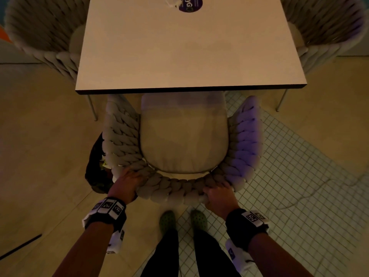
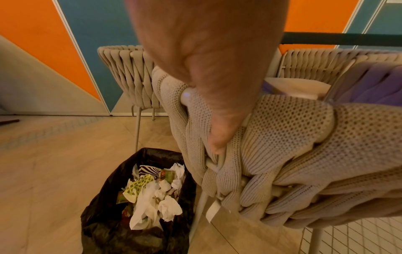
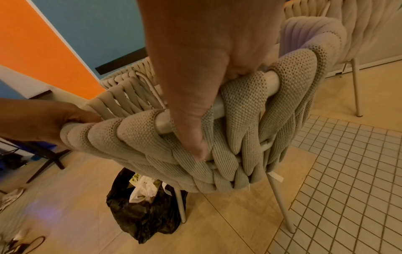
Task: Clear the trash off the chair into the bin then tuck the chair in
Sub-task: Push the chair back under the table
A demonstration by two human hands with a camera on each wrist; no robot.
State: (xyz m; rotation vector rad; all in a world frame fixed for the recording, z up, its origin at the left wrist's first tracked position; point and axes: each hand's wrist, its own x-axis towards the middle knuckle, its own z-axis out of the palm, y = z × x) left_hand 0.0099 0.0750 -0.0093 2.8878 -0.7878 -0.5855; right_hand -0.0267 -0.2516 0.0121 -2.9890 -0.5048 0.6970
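Head view: chair (image 1: pixel 183 136) seat bare and partly under the table (image 1: pixel 179 47); left hand (image 1: pixel 127 182) and right hand (image 1: pixel 218 194) each hold its woven backrest in a closed grip.
Left wrist view: bin (image 2: pixel 102 228), black-lined, just beside the chair's rear leg, holds crumpled tissue and printed wrappers (image 2: pixel 152 194).
Right wrist view: risk, judged: pushing forward could drag that leg against the bin and tip the trash out.

Dim warm light — orange-and-teal wall (image 2: pixel 82 51), white table (image 1: pixel 179 48), tan floor (image 1: pixel 40 116) meeting white tiles (image 1: pixel 299 176).
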